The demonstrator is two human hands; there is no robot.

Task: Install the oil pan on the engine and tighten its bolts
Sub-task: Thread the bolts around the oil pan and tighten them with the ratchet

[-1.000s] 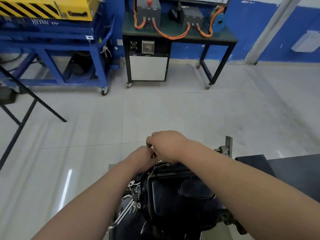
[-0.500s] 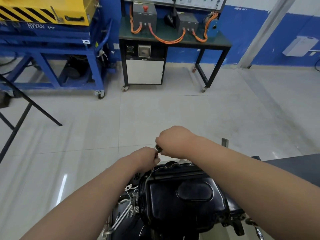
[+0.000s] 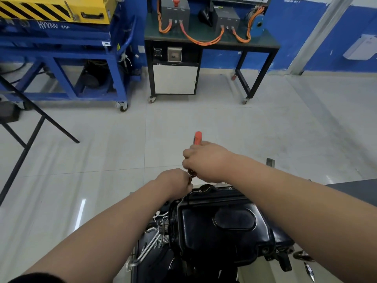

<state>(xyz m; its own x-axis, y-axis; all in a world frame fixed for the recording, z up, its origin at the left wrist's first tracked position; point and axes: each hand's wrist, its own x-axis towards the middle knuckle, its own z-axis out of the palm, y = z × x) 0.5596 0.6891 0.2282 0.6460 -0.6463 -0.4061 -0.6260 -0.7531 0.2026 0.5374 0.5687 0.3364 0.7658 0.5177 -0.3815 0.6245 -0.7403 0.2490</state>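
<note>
Black and glossy, the oil pan (image 3: 220, 227) sat on top of the engine (image 3: 155, 252). Over the pan's far left corner, the right hand (image 3: 206, 160) was wrapped tightly round a red-handled tool (image 3: 197, 137), the handle's end sticking out above the fist. The left hand (image 3: 173, 183) sat just below, at that same corner, fingers curled toward the tool's dark lower end. Whether they actually held it could not be told.

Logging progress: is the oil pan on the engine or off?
On: the oil pan lies atop the engine, rim against it; how tightly, cannot tell.
</note>
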